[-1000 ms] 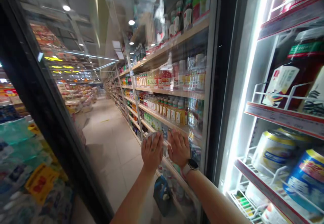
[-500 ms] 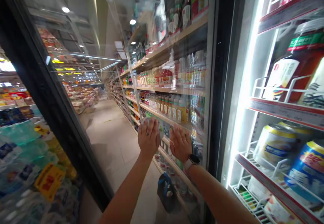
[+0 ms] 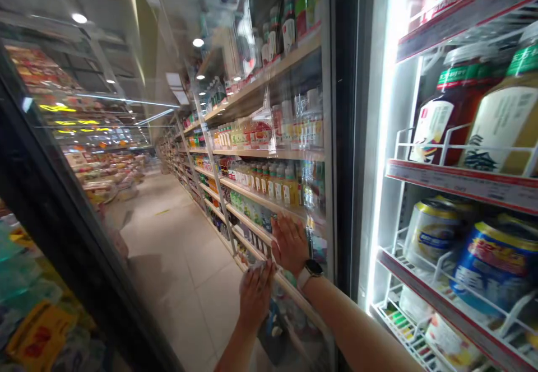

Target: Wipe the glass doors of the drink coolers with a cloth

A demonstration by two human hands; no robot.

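A glass door [image 3: 235, 103] with a dark frame stands swung out in front of me. Under my left hand [image 3: 255, 291], low on the pane, a thin pale cloth [image 3: 244, 283] shows at the edges; its folds are mostly hidden by the fingers. My right hand [image 3: 290, 243] lies flat on the glass, higher and to the right, fingers stretched out and holding nothing. On that wrist is a watch [image 3: 313, 268] with a light strap. Shelves with bottles [image 3: 273, 184] show in the pane, partly as reflections.
To the right is a lit cooler with wire racks, tea bottles [image 3: 432, 120] and blue cans [image 3: 491, 265]. A dark basket-like object [image 3: 275, 341] shows low through the glass. Wrapped packs with a yellow price card [image 3: 40, 335] stand at lower left, beside a tiled aisle [image 3: 168, 249].
My left hand has slid down the glass with the pale cloth, to below my right hand. The right hand stays against the pane. The view has turned slightly right.
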